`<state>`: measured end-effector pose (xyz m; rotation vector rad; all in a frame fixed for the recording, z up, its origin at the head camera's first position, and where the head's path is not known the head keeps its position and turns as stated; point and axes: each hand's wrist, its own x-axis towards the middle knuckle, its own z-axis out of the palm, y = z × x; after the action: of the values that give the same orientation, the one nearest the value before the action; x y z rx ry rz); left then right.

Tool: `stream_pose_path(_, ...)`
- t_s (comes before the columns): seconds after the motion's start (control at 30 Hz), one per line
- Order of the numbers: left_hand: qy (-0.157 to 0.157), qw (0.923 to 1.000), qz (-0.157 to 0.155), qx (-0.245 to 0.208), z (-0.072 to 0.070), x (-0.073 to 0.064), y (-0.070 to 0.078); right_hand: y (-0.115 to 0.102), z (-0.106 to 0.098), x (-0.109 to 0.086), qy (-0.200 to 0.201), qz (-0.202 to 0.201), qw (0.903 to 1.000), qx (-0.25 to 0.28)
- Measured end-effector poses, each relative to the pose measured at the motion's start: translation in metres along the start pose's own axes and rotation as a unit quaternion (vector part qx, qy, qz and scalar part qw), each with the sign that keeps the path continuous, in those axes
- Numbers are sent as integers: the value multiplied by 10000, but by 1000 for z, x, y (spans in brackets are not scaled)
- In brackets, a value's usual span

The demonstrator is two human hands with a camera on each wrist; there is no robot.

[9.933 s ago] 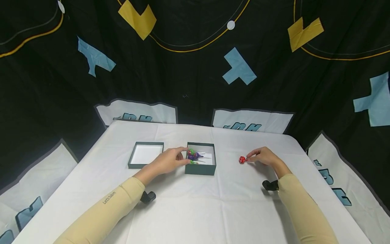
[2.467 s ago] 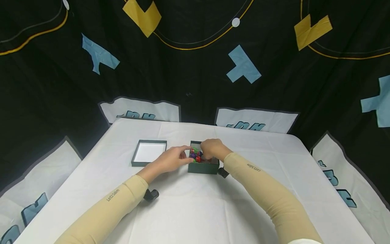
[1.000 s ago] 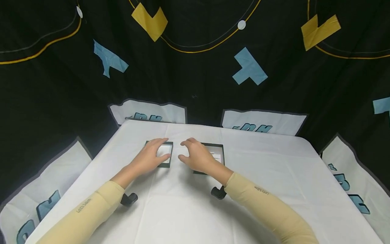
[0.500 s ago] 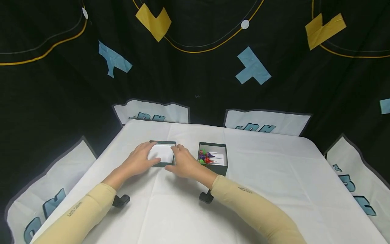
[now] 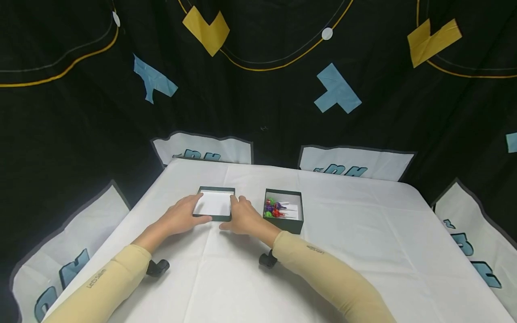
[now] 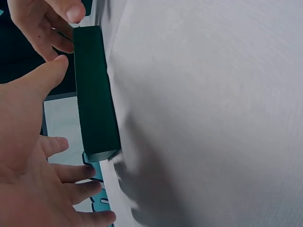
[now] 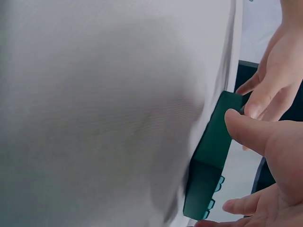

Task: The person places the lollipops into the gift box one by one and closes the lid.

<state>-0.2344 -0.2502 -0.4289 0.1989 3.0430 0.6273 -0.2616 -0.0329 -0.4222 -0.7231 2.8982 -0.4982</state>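
Note:
A shallow dark green box lid [image 5: 218, 218] lies on the table with its white inside facing up. My left hand [image 5: 180, 216] is at its left side, thumb by the front edge and fingers spread. My right hand [image 5: 247, 218] is at the right side, fingers extended near the edge. In the left wrist view the left hand [image 6: 35, 156] spreads around the green lid [image 6: 94, 90]; whether it touches cannot be told. In the right wrist view the right thumb [image 7: 253, 132] overlaps the lid [image 7: 208, 146]. The deeper green box [image 5: 284, 225] holds several lollipops [image 5: 274, 209].
A white cloth covers the table [image 5: 347, 224]. Behind it hangs a black curtain [image 5: 258, 103] with yellow and blue shapes. A black camera mount sits under each wrist.
The red lollipop, earlier at my right hand on the table, now lies in the box. Both hands have left the box and moved left to the lid.

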Motion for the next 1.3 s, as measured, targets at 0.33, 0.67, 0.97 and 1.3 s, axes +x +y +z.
stream_pose_path(0.33, -131, 9998, -109, -125, 4, 2, -7, 1, 6, 3, -193, -96, 9997, -140)
stream_pose_path(0.67, -56, 9995, -311, -17, 9, -1, -7, 3, 12, 5, 72, -59, 9999, 59)
stream_pose_path(0.97, 145, 9988, -452, -89, 13, -5, -9, 6, 17, 8, 338, -137, 9993, -55)
stream_pose_path(1.3, 413, 9981, -342, -299, 4, -7, -12, 2, 7, 7, 499, -114, 9986, 156)
